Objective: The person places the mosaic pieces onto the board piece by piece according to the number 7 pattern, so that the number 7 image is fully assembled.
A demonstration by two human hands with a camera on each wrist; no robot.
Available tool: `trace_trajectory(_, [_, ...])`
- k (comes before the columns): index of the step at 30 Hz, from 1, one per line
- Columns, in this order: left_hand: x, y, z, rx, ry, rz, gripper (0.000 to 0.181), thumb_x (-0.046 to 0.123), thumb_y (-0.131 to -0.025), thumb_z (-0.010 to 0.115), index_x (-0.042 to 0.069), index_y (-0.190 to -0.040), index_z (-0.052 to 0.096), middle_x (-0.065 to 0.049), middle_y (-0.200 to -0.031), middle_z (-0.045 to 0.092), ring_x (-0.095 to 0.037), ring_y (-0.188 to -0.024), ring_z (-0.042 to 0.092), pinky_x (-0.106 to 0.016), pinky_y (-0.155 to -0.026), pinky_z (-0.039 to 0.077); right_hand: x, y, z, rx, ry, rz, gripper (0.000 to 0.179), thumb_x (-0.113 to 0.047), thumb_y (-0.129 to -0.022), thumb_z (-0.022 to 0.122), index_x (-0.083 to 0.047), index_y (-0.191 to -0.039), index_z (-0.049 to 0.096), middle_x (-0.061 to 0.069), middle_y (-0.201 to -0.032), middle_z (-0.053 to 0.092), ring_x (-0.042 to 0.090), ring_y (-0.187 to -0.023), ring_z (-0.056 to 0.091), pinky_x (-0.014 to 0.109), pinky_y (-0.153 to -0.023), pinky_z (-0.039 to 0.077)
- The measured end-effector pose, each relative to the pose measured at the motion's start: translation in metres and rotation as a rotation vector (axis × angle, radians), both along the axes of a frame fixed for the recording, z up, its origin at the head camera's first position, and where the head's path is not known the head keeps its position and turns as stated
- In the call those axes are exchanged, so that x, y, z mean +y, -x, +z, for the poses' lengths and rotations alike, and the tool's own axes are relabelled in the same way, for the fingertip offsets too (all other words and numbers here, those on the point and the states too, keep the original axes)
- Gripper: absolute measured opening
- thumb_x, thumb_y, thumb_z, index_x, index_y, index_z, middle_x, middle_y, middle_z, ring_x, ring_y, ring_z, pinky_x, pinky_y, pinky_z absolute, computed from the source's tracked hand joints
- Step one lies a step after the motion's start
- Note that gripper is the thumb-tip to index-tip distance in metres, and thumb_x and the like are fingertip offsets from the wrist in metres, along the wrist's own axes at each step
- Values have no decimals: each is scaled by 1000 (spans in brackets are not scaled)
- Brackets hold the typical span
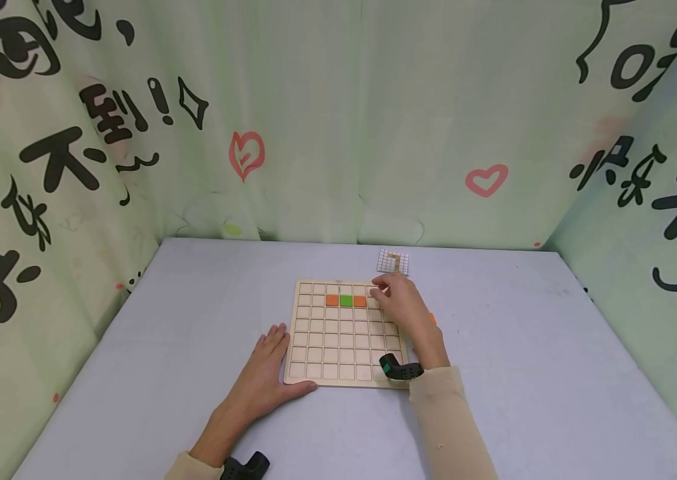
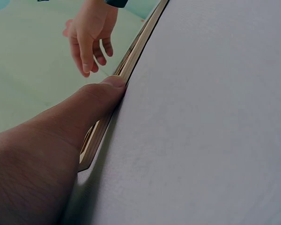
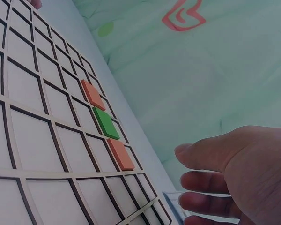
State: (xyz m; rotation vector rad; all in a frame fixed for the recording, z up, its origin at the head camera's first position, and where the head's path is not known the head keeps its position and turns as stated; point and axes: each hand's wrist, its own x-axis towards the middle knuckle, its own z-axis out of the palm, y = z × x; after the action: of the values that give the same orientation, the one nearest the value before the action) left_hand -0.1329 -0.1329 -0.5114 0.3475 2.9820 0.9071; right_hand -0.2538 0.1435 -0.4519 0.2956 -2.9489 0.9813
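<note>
A square wooden grid board (image 1: 330, 345) lies on the table. Two orange tiles (image 1: 332, 301) flank a green tile (image 1: 346, 301) in one row near its far side. My left hand (image 1: 263, 380) steadies the near left corner, fingers along the left edge. Its thumb (image 2: 96, 101) presses the front edge in the left wrist view. Above the board's far right corner hovers my right hand (image 1: 403, 301). In the right wrist view its fingers (image 3: 203, 182) bend loosely apart from the thumb, and I see nothing held between them.
Just beyond the board lies a small card (image 1: 393, 261) printed with a coloured grid pattern. An orange piece (image 1: 432, 319) shows beside the right wrist, mostly hidden by it. Curtains (image 1: 314, 133) with drawings and black lettering surround the white table (image 1: 524, 373).
</note>
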Motion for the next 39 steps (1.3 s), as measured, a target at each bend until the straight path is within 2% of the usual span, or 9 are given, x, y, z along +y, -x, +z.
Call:
trace_trajectory(16, [0, 0, 0, -2, 6, 0, 110, 64, -75, 77, -3, -152, 37, -19, -163, 31, -34, -155, 21, -50, -128, 20, 7, 0, 3, -34, 1, -10, 35, -23, -100, 60, -2, -128, 65, 15, -124, 61, 29, -107, 61, 44, -91, 56])
trace_trajectory(28, [0, -1, 1, 29, -18, -15, 109, 64, -75, 77, -3, -152, 38, -21, -162, 32, -35, -155, 23, -50, -128, 19, 17, -2, 7, -9, -12, -5, 37, -23, -101, 60, 0, -129, 64, 18, -124, 61, 32, -105, 61, 46, -89, 55])
trace_trajectory(39, [0, -1, 3, 10, -21, -9, 109, 63, -75, 78, -3, -152, 37, -20, -162, 31, -34, -155, 22, -51, -128, 19, 30, -2, 9, -13, 9, -29, 38, -23, -101, 59, 1, -130, 63, 19, -124, 60, 34, -108, 60, 46, -91, 55])
